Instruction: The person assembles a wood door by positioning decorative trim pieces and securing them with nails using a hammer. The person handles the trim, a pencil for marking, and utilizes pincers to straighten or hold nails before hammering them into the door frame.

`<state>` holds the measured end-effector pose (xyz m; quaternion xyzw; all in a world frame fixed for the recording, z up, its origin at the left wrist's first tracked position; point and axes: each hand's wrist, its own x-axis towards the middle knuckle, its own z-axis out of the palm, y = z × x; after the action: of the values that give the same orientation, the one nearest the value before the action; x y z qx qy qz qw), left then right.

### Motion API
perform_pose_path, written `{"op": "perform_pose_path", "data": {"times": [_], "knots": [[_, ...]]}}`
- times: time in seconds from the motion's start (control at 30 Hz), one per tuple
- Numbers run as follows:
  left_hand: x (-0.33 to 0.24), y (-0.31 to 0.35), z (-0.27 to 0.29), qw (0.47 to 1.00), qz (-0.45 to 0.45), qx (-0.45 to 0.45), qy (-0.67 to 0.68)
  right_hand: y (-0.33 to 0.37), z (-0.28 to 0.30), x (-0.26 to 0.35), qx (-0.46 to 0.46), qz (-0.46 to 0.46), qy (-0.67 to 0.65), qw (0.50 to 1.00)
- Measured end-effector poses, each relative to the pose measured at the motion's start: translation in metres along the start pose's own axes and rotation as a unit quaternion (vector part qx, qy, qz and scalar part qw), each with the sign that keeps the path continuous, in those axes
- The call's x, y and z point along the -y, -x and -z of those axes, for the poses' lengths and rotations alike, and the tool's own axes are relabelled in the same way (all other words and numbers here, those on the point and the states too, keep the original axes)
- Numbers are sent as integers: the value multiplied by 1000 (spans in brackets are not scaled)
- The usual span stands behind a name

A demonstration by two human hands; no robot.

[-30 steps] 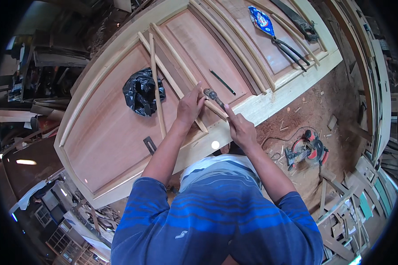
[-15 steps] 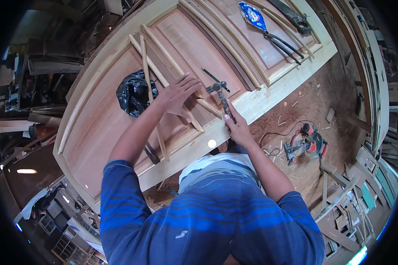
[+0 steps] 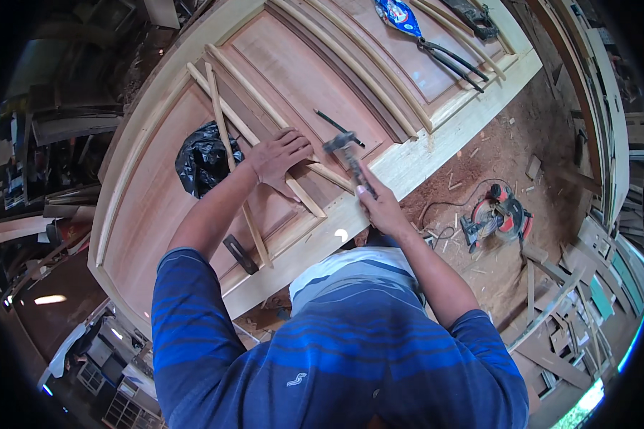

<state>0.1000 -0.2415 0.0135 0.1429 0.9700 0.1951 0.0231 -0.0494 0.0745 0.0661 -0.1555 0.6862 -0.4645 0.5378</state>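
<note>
Left hand [image 3: 280, 156] has been lowered, spread wide, onto the moulding strip [image 3: 247, 86]; at its three o'clock, the hammer [image 3: 351, 161] is held by the right hand [image 3: 379, 205]; one-o'clock mouldings [image 3: 338, 56] seem seated, nine-o'clock crosspiece [image 3: 256, 234] unfixed

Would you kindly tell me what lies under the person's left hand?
Two wooden moulding strips pass under the left hand, emerging on both sides. Their covered stretches and the patch of panelled wooden door beneath it cannot be seen.
</note>
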Motion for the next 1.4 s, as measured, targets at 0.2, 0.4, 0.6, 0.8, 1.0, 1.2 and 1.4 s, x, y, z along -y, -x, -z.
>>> {"op": "perform_pose_path", "data": {"times": [0.2, 0.4, 0.6, 0.8, 1.0, 1.2, 1.4], "knots": [[2, -1, 1, 1000, -4, -3, 2, -3, 0, -7, -2, 8, 36, 999], [3, 4, -4, 999, -15, -27, 9, -1, -1, -5, 10, 28, 81, 996], [2, 7, -6, 999, 3, -13, 32, 13, -4, 5, -25, 123, 279, 952], [5, 3, -1, 1000, -3, 5, 27, 21, -12, -6, -127, 336, 397, 844], [11, 5, -6, 999, -3, 14, 37, 21, -17, 5, -145, 310, 377, 861], [6, 6, -6, 1000, -9, -2, 25, 18, -17, -3, -94, 236, 502, 827], [5, 6, -2, 999, -12, 17, 39, 20, -18, -8, -172, 393, 351, 832]]}}
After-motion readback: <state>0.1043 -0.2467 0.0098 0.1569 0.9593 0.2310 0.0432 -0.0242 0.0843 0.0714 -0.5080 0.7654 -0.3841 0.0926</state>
